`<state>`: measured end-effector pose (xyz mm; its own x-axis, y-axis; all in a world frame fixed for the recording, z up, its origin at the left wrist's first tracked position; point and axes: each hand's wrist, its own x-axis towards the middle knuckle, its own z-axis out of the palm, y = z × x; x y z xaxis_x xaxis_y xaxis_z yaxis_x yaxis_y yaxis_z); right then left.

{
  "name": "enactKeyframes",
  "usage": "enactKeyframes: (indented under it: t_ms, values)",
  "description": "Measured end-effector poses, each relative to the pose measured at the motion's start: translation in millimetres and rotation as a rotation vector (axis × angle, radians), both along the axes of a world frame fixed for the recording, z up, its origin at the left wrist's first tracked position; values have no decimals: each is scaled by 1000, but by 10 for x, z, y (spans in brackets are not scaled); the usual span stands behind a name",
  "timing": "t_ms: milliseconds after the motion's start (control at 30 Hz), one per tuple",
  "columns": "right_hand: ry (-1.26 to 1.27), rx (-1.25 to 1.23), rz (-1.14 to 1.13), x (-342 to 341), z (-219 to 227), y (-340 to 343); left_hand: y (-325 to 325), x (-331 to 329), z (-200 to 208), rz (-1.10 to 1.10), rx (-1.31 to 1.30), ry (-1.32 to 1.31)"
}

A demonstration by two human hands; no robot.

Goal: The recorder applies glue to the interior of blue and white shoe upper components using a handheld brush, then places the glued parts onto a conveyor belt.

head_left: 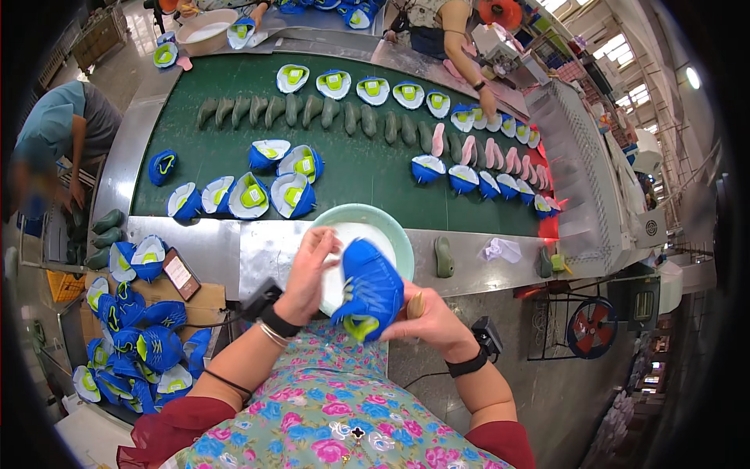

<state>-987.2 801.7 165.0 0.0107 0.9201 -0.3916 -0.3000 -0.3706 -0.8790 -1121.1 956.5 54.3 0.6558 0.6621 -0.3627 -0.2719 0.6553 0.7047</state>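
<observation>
My right hand (430,322) grips a blue shoe upper (367,285) with a lime-green lining, tilted over the near side of the bowl. A tan, rounded stick-like end (416,305) shows at that hand's fingers; its kind is unclear. To the left of the upper, my left hand (316,266) has its fingers bent together in a pinch above the bowl's rim. Whatever it may hold is too small to make out. The pale green bowl (402,248) contains white liquid and stands at the near edge of the bench, partly covered by the upper and my hands.
A green conveyor belt (375,199) carries rows of blue uppers, dark green shoe lasts (351,119) and pink insoles (437,139). Several blue uppers (160,348) are piled at left beside a phone (181,275). One last (444,256) and a white cloth (501,250) lie right. Co-workers are around.
</observation>
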Motion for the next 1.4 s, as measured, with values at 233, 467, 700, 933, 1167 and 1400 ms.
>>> enactKeyframes:
  t_ms: [233, 467, 700, 933, 1167, 1400]
  values:
    - [-456, 64, 171, -7, -415, 135, -250, -443, 108, -562, 821, 144]
    - [-775, 67, -156, 618, -1148, 36, -676, -793, -112, -480, 356, 246]
    - [-745, -169, -294, 949, -2132, -19, -829, -692, -156, -793, 15, 116]
    - [-983, 31, -148, 978, -2589, 104, -651, -289, -805, -155, -320, 165]
    - [-520, 169, -222, 1023, -1699, 382, -352, -111, -1112, -217, -355, 141]
    - [-570, -162, -403, 1124, -1877, 252, -242, 53, -1134, -109, -311, 200]
